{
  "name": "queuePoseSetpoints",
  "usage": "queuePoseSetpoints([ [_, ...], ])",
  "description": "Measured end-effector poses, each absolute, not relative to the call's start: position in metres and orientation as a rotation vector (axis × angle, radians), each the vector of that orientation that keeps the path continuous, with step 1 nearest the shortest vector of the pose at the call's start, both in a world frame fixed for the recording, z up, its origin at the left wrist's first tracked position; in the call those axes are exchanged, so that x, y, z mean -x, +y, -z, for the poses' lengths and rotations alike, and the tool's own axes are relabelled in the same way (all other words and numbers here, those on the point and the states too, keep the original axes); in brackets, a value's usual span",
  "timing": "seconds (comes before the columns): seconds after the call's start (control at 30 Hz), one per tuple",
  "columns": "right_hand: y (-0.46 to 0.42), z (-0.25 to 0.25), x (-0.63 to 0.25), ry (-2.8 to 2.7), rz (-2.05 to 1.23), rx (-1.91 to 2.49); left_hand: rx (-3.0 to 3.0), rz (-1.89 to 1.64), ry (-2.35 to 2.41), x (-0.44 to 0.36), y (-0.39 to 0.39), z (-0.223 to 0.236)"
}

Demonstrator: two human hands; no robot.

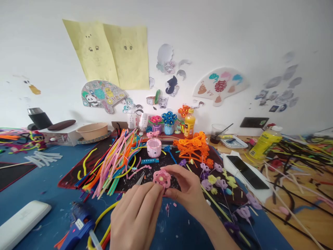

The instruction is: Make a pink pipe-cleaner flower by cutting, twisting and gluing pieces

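A pink pipe-cleaner flower (161,177) with a pale yellow centre is held up between both hands over the near part of the mat. My left hand (137,211) has its fingers closed on the flower's lower left side. My right hand (186,191) pinches its right edge with thumb and forefinger. Just beyond stands a small pink pot (154,148) with a pink flower at its top. Left of it lies a loose bundle of coloured pipe cleaners (117,159). The tip of a pair of scissors (140,178) shows behind my left hand.
A blue glue gun (80,224) and a white case (24,222) lie at the near left. Orange pipe-cleaner pieces (194,147) and purple flowers (221,184) are to the right, with a phone (247,172) beyond. A juice bottle (189,124) stands near the wall.
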State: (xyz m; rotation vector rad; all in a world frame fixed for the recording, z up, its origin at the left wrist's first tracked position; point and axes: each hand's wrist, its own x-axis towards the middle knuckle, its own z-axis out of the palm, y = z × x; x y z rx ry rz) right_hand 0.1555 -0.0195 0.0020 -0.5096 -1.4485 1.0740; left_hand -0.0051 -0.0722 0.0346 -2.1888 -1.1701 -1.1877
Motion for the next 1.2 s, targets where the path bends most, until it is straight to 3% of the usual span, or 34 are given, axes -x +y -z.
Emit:
queuePoseSetpoints([
  [0.53,-0.020,-0.009,-0.158,-1.378,-1.274,0.566,2.297,1.783,-1.753,0.004,-0.060,-0.042],
  [1.2,-0.021,-0.012,-0.154,-1.327,-1.186,0.670,2.059,1.880,-1.967,-0.006,-0.059,-0.025],
])
